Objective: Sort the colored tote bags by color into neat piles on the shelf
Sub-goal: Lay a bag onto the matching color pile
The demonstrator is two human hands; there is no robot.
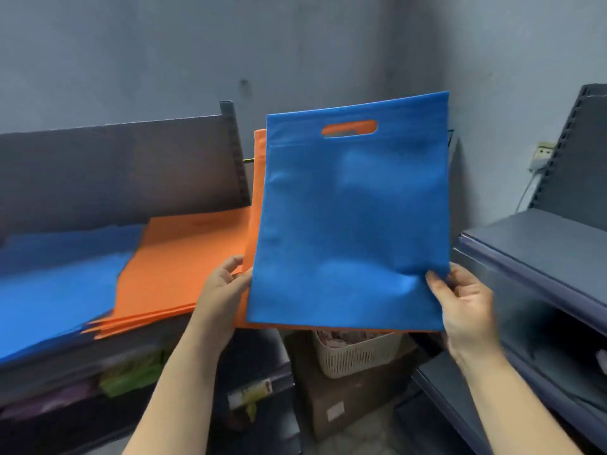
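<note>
Both hands hold the blue bag (351,224) upright beyond the shelf's (197,326) right edge: left hand (223,290) and right hand (466,307) pinch its lower corners. It looks light and floppy, so edge grips suit.

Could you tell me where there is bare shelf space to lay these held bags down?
The grey shelf on the right shows a bare top. On the left shelf, the blue pile and orange pile cover nearly the whole surface, overlapping each other. Both hands, left hand and right hand, grip the blue bag with an orange bag behind it.
</note>
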